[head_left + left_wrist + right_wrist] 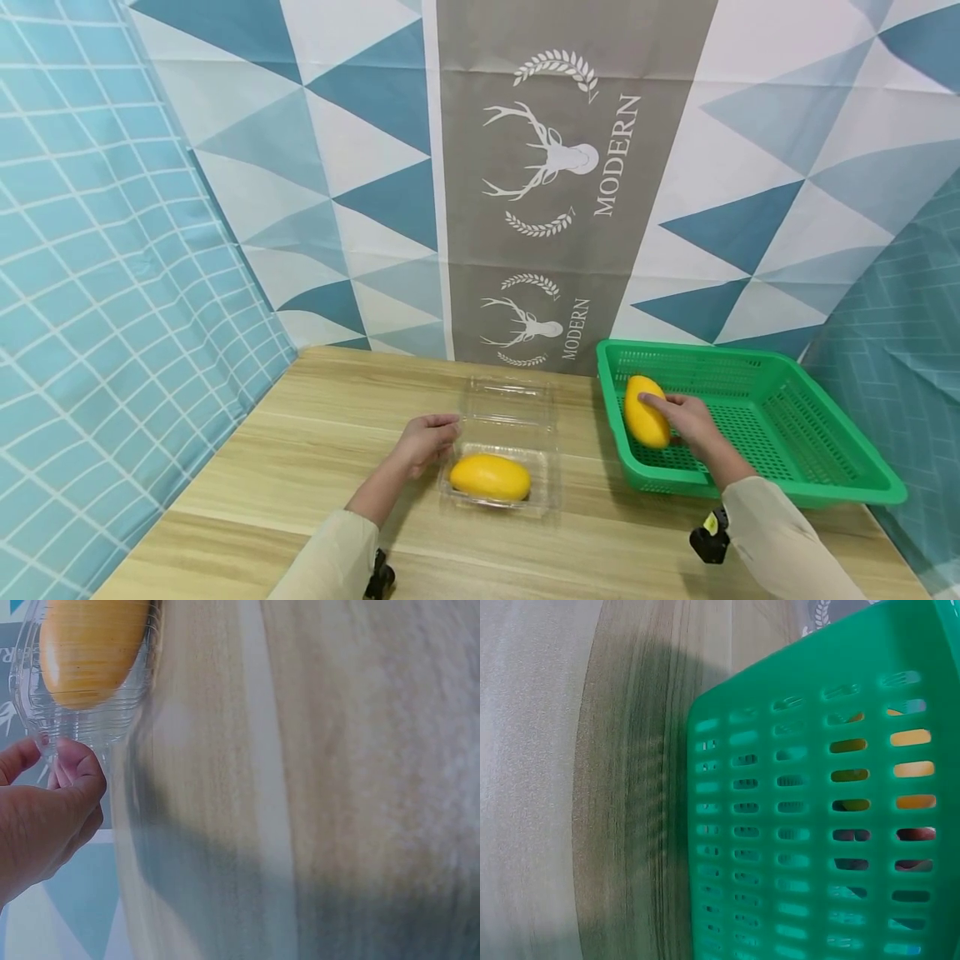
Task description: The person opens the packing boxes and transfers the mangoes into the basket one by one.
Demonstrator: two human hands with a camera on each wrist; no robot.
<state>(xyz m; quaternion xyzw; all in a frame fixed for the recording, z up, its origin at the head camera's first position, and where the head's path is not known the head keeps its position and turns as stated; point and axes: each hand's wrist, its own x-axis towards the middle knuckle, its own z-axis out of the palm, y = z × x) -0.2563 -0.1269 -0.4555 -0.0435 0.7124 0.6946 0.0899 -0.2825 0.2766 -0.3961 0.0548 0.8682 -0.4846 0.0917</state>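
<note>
A clear plastic clamshell box [546, 479] lies with its lid [510, 404] folded back on the wooden table. One yellow mango [491, 477] sits in its base. At the box's left side, my left hand [429, 442] pinches the plastic edge between thumb and fingers; the left wrist view shows the box edge [45, 724] at the fingertips. Over at the right, my right hand [688, 421] grips a second yellow mango [645, 412] inside the green basket [795, 492], near its left wall. From the right wrist, the basket wall [765, 825] mostly hides that hand and mango.
The wooden table [322, 433] meets a patterned wall cloth [375, 208] at its back edge. Blue tiled cloth [97, 250] hangs on the left. The basket's slotted walls rise around the right hand.
</note>
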